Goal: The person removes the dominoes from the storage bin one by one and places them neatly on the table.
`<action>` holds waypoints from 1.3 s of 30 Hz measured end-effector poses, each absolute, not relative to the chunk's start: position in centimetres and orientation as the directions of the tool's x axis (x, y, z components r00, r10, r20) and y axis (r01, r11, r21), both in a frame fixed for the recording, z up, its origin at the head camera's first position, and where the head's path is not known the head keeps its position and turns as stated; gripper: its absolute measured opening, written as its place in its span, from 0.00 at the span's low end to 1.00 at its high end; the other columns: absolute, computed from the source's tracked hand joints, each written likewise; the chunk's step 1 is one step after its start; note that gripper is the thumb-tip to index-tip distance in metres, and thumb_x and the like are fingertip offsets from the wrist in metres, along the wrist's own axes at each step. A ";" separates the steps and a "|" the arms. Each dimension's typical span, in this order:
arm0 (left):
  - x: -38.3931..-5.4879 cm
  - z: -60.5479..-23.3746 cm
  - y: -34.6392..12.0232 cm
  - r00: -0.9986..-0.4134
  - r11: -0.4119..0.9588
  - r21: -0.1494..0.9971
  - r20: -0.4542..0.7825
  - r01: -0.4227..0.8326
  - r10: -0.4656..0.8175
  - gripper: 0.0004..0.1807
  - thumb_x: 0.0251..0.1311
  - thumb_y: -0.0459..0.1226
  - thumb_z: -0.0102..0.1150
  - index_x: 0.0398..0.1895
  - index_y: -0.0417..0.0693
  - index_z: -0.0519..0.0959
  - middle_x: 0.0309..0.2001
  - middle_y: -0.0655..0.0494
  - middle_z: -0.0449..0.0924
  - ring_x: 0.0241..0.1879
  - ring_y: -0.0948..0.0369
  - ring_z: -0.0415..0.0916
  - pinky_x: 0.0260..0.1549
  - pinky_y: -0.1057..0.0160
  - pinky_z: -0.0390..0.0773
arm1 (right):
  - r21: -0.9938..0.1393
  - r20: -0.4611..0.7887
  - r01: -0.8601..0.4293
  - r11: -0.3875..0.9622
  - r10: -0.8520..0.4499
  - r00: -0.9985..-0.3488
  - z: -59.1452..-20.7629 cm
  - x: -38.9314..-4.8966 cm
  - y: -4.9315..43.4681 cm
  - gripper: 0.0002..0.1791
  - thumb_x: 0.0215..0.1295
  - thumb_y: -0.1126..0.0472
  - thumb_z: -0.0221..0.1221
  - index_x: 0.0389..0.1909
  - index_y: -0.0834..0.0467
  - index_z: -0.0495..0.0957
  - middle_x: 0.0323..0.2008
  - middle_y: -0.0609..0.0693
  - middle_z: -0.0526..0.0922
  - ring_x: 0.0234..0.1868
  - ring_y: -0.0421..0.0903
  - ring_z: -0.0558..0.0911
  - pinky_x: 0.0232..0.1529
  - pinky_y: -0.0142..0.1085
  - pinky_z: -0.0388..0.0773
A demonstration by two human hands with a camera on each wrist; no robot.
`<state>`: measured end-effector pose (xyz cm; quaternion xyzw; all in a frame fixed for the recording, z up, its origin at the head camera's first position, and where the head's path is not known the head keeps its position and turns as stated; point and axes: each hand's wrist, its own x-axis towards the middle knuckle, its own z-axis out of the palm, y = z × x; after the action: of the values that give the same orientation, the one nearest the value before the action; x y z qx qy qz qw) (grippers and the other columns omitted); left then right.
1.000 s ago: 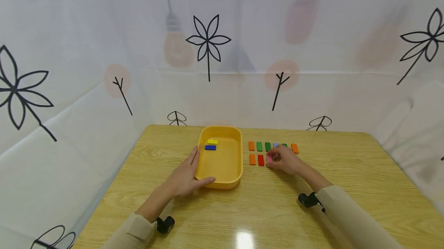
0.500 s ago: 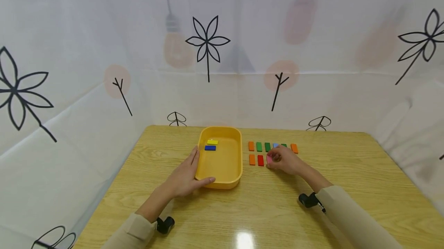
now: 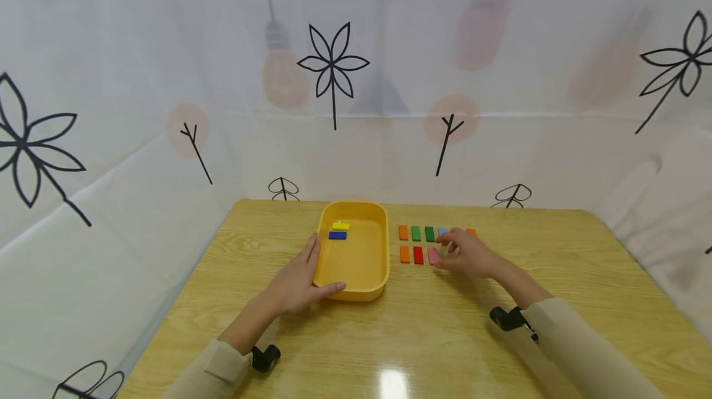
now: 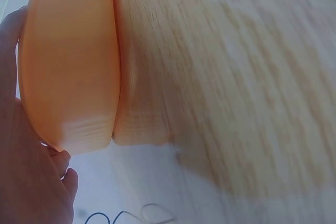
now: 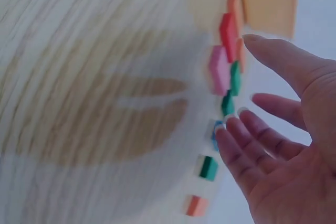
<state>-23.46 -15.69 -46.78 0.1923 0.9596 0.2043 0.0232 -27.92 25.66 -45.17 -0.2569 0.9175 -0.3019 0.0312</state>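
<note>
A yellow tray [image 3: 356,263] stands on the table with a yellow block [image 3: 341,226] and a blue block [image 3: 337,235] lying in it. My left hand [image 3: 292,281] grips its near left corner, thumb over the rim and fingers along the outer side. Right of the tray, a pink block [image 3: 432,256] lies at the end of the front row, beside a red block [image 3: 418,255] and an orange block [image 3: 405,254]. My right hand [image 3: 470,255] hovers just right of the pink block, fingers spread and holding nothing. In the right wrist view the fingers [image 5: 262,150] are apart from the blocks.
A back row holds an orange block [image 3: 403,233], a light green block [image 3: 416,233], a dark green block [image 3: 429,234], a light blue block [image 3: 442,231] and others partly behind my right hand. A patterned white cloth [image 3: 384,158] hangs behind the wooden table [image 3: 356,343].
My right hand has let go of the pink block and drawn slightly right, its fingers parting. The pink block stays in the row. The left hand and tray are unmoved.
</note>
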 end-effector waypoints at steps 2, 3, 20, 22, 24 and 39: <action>-23.5 -46.7 -15.7 -0.925 0.844 0.397 0.038 0.361 0.378 0.65 0.60 0.76 0.48 0.83 0.43 0.35 0.84 0.47 0.33 0.80 0.48 0.48 0.74 0.46 0.58 | -0.573 0.104 -0.455 0.682 -0.490 -0.866 -44.8 -27.8 25.6 0.26 0.65 0.60 0.69 0.57 0.72 0.77 0.51 0.66 0.77 0.46 0.57 0.78 0.41 0.43 0.81; -23.5 -46.7 -15.7 -0.925 0.844 0.397 0.038 0.362 0.379 0.65 0.60 0.76 0.48 0.83 0.43 0.36 0.84 0.47 0.34 0.80 0.48 0.48 0.74 0.46 0.58 | -0.573 0.106 -0.456 0.681 -0.490 -0.865 -44.6 -27.7 25.5 0.25 0.66 0.60 0.68 0.57 0.72 0.77 0.51 0.66 0.77 0.46 0.57 0.78 0.41 0.42 0.81; -23.4 -46.9 -15.7 -0.925 0.845 0.398 0.029 0.357 0.378 0.67 0.57 0.79 0.45 0.83 0.45 0.35 0.84 0.50 0.31 0.80 0.48 0.48 0.74 0.46 0.58 | -0.602 0.149 -0.522 0.604 -0.558 -0.816 -41.8 -27.1 20.8 0.20 0.68 0.62 0.66 0.57 0.68 0.79 0.51 0.62 0.78 0.49 0.61 0.79 0.38 0.35 0.84; -23.4 -46.8 -15.7 -0.925 0.844 0.400 0.033 0.358 0.377 0.67 0.58 0.78 0.45 0.83 0.45 0.35 0.84 0.50 0.31 0.80 0.48 0.48 0.74 0.46 0.58 | -0.606 0.150 -0.526 0.597 -0.563 -0.813 -41.5 -27.1 20.2 0.20 0.68 0.62 0.66 0.57 0.67 0.78 0.52 0.61 0.78 0.50 0.62 0.79 0.39 0.37 0.84; -23.5 -46.8 -15.8 -0.925 0.843 0.400 0.035 0.359 0.377 0.67 0.57 0.79 0.45 0.83 0.45 0.35 0.84 0.50 0.32 0.80 0.48 0.48 0.74 0.46 0.58 | -0.595 0.161 -0.543 0.592 -0.574 -0.803 -41.1 -27.2 19.5 0.21 0.68 0.62 0.66 0.58 0.66 0.78 0.53 0.60 0.78 0.50 0.61 0.79 0.42 0.38 0.84; -23.7 -46.9 -15.8 -0.924 0.842 0.401 0.034 0.361 0.380 0.66 0.59 0.77 0.48 0.83 0.43 0.36 0.83 0.51 0.31 0.80 0.49 0.47 0.74 0.47 0.58 | -0.570 0.163 -0.578 0.584 -0.609 -0.776 -39.1 -28.8 15.4 0.23 0.69 0.56 0.67 0.59 0.65 0.78 0.54 0.60 0.79 0.52 0.59 0.79 0.50 0.46 0.82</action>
<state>-23.74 -15.82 -46.89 0.1931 0.9594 0.2042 0.0234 -28.83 15.39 -39.14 -0.3337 0.8895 -0.3112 0.0250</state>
